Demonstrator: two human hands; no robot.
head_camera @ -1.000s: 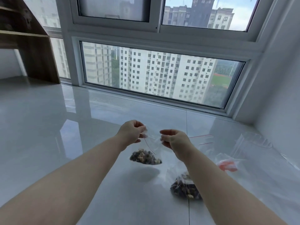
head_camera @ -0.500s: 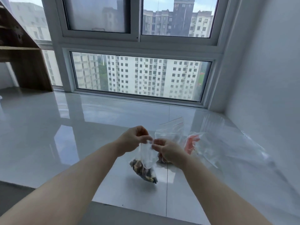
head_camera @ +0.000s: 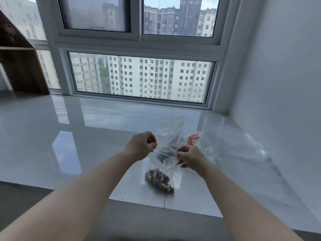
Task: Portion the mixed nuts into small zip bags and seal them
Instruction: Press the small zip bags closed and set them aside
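From the head view, you hold a small zip bag [head_camera: 160,164] in mid-air at the centre of the frame, over the glossy white counter [head_camera: 86,136]. Your left hand [head_camera: 140,146] pinches the bag's top edge at its left corner with curled fingers, and your right hand [head_camera: 188,158] pinches the right corner the same way. Holding both corners stretches the mouth taut, which likely readies the zip strip to be pressed shut. The mixed nuts [head_camera: 159,180] sag as a dark clump in the bag's lower end, below your hands, so their weight keeps them clear of the seal.

Just behind your hands stand empty zip bags [head_camera: 171,131] with a red line along the top, and to the right a large crumpled clear bag [head_camera: 225,145] lies on the counter with something orange-red [head_camera: 192,138] in it. A window [head_camera: 140,77] fills the upper frame; a wooden shelf [head_camera: 20,66] sits at upper left.

Compared with half a second ago, your hands have drawn a little apart, pulling the bag mouth wider, and the nuts hang lower in the picture.
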